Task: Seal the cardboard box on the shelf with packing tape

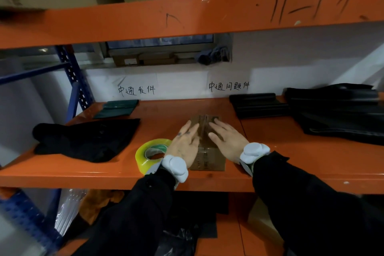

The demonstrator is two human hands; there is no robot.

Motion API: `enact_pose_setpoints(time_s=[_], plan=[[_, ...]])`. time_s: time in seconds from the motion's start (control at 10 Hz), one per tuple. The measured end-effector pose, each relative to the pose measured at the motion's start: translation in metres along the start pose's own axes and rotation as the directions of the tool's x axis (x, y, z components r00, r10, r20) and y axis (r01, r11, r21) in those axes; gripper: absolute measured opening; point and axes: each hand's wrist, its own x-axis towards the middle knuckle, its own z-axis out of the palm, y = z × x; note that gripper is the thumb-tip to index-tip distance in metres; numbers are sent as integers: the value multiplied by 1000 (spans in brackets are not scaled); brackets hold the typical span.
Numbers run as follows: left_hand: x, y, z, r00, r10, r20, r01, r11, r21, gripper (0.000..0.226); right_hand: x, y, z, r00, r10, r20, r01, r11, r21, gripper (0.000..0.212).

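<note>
The cardboard box [209,162] is small and plain brown. It sits near the front edge of the orange shelf [291,164], with its flaps down. A glossy strip of clear tape runs along the middle of its top and on down the near face, where dark print shows dimly through it. Both hands lie flat on the top of the box, fingers straight and grasping nothing: the left hand [186,141] on the left side of the strip, the right hand [227,139] on the right side. Each wrist carries a white, rounded device above a black sleeve. Just left of the box, behind the left wrist, a roll of yellowish packing tape [141,158] rests on the shelf. Farther left of the box lies a crumpled black cloth [83,139], and behind that a folded dark green item [116,109]. To the right of the box and farther back are stacks of black plastic bags [257,105].
</note>
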Motion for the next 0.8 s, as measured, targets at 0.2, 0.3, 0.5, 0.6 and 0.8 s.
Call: enact_pose_setpoints(time_s=[0.2,0.3,0.5,0.6,0.8], plan=[[16,-1,12,984,-9,180,-18,989,148,50,24,-3,11,987,6,162,16,991,-136,50],[18,-6,11,988,-9,153,-22,980,198,49,25,4,7,992,33,122,-10,983,-183,49],[20,-6,7,984,-4,177,-26,986,167,48,24,0,5,995,34,90,-13,976,-218,48],[18,-1,8,980,-31,196,4,990,138,48,21,-9,4,993,14,114,11,975,-221,49],[12,15,-4,995,-38,91,27,992,126,45,12,-4,-9,995,90,48,-89,996,-30,48]])
